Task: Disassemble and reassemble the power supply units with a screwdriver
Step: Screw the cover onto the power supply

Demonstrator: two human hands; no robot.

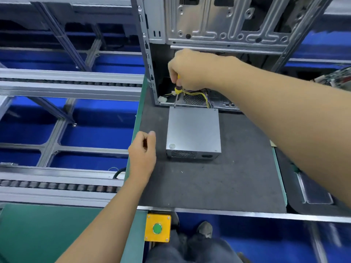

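Note:
A grey metal power supply unit [193, 130] lies on the dark mat [218, 183] in the middle of the bench. My right hand [187, 70] grips a yellow and black screwdriver [178, 88] held upright, its tip touching the unit's far left corner. Yellow and purple wires [197, 94] run from the unit's far side into the open computer case [218, 25] behind it. My left hand [143, 150] hovers left of the unit with fingers curled, thumb against the fingertips; whether it pinches anything I cannot see.
A yellow box with a green button [157, 228] hangs under the bench's front edge. Roller conveyor rails [66, 86] run along the left. A metal tray [315, 188] sits at the right, and a circuit board [336, 75] lies at the far right.

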